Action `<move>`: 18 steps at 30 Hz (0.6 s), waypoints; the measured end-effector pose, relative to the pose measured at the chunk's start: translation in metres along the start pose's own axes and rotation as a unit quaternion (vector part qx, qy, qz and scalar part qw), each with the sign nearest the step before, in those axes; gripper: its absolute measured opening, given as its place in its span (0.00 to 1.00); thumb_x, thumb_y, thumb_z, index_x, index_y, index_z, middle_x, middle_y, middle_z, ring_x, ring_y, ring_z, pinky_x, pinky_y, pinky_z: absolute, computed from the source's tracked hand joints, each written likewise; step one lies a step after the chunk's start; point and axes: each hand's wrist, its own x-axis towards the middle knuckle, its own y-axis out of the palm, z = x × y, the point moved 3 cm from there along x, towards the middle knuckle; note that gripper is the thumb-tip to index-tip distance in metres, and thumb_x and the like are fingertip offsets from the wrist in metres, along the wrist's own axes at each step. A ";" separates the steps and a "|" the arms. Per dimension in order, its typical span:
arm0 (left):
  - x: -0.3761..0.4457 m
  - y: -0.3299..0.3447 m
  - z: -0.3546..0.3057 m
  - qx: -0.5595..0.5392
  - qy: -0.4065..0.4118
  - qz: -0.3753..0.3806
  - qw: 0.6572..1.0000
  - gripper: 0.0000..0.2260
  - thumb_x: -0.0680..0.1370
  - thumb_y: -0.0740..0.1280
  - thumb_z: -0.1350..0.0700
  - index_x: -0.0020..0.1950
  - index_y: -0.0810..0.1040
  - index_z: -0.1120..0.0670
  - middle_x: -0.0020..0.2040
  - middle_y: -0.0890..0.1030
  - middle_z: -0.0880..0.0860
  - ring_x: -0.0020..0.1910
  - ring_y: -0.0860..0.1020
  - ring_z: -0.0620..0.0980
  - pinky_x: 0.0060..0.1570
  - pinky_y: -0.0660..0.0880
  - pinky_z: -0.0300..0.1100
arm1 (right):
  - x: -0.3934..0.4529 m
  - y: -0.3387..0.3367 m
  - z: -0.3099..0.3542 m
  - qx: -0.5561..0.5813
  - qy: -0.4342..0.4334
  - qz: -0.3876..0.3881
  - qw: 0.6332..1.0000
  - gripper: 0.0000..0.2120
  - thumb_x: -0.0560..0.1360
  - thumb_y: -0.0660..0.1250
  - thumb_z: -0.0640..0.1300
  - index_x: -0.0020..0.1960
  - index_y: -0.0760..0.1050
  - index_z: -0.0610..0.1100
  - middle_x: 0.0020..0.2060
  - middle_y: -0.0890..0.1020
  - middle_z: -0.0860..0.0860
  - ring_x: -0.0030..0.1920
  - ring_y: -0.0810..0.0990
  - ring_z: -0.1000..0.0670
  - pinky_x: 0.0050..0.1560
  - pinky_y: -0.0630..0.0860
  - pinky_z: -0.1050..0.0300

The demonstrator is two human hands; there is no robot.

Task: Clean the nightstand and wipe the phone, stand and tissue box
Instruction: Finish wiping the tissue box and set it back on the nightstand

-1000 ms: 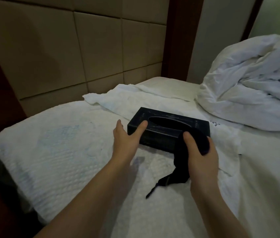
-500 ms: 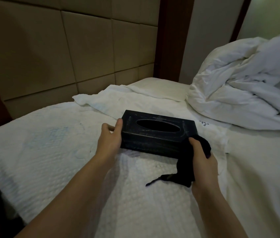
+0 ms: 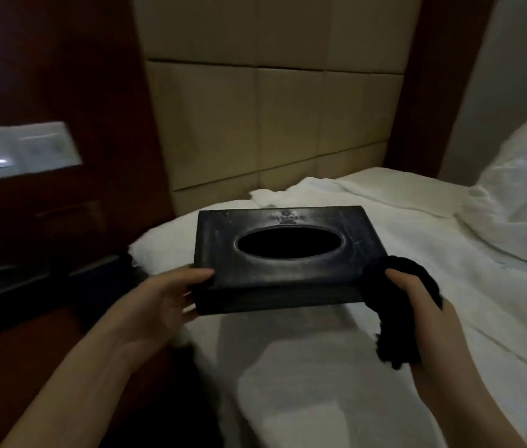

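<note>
— Where is the box?

— I hold the black rectangular tissue box with the oval opening (image 3: 288, 253) above the white bed (image 3: 401, 270). My left hand (image 3: 165, 302) grips its left end, thumb on top.

— And your right?

— My right hand (image 3: 417, 305) clutches the dark fuzzy cloth (image 3: 398, 347) against its right end.
</note>
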 end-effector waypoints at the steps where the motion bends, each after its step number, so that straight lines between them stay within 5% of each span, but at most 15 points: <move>1: -0.017 -0.018 -0.004 -0.024 0.015 -0.022 0.999 0.17 0.68 0.71 0.54 0.55 0.84 0.58 0.58 0.86 0.59 0.55 0.82 0.58 0.65 0.74 0.55 | -0.011 0.016 0.001 0.010 -0.012 0.025 1.000 0.13 0.75 0.69 0.49 0.41 0.81 0.38 0.24 0.73 0.40 0.24 0.71 0.43 0.31 0.67 0.52; 3: -0.054 -0.050 -0.010 -0.075 0.055 -0.081 0.992 0.18 0.73 0.70 0.45 0.60 0.84 0.51 0.57 0.87 0.55 0.55 0.85 0.58 0.59 0.78 0.57 | -0.036 0.049 -0.001 0.008 -0.028 0.079 0.996 0.08 0.73 0.71 0.49 0.44 0.82 0.44 0.31 0.80 0.45 0.32 0.78 0.44 0.37 0.70 0.52; 6: -0.106 -0.095 -0.015 -0.066 0.104 -0.158 0.980 0.20 0.75 0.66 0.35 0.59 0.84 0.44 0.52 0.88 0.50 0.49 0.87 0.52 0.53 0.79 0.53 | -0.078 0.098 -0.007 -0.018 -0.047 0.174 0.983 0.18 0.63 0.75 0.57 0.47 0.81 0.47 0.31 0.78 0.51 0.32 0.75 0.44 0.38 0.71 0.52; 8: -0.137 -0.128 -0.011 -0.085 0.117 -0.199 0.969 0.19 0.74 0.68 0.35 0.57 0.84 0.45 0.51 0.89 0.51 0.47 0.88 0.51 0.52 0.79 0.52 | -0.104 0.127 -0.011 -0.020 -0.059 0.208 0.976 0.19 0.62 0.73 0.59 0.47 0.82 0.49 0.31 0.79 0.51 0.33 0.76 0.43 0.39 0.71 0.52; 12: -0.191 -0.195 0.005 -0.143 0.128 -0.277 0.941 0.19 0.74 0.70 0.38 0.58 0.85 0.48 0.51 0.88 0.53 0.44 0.88 0.52 0.49 0.78 0.51 | -0.151 0.183 -0.025 -0.005 -0.048 0.276 0.960 0.03 0.73 0.72 0.45 0.45 0.84 0.47 0.38 0.85 0.49 0.40 0.83 0.47 0.41 0.74 0.52; 18: -0.238 -0.281 0.037 -0.191 0.132 -0.377 0.897 0.24 0.67 0.75 0.38 0.59 0.86 0.48 0.52 0.88 0.55 0.51 0.86 0.58 0.60 0.79 0.54 | -0.201 0.257 -0.076 -0.033 0.015 0.354 0.935 0.04 0.75 0.69 0.42 0.46 0.83 0.47 0.35 0.84 0.53 0.36 0.83 0.54 0.39 0.72 0.54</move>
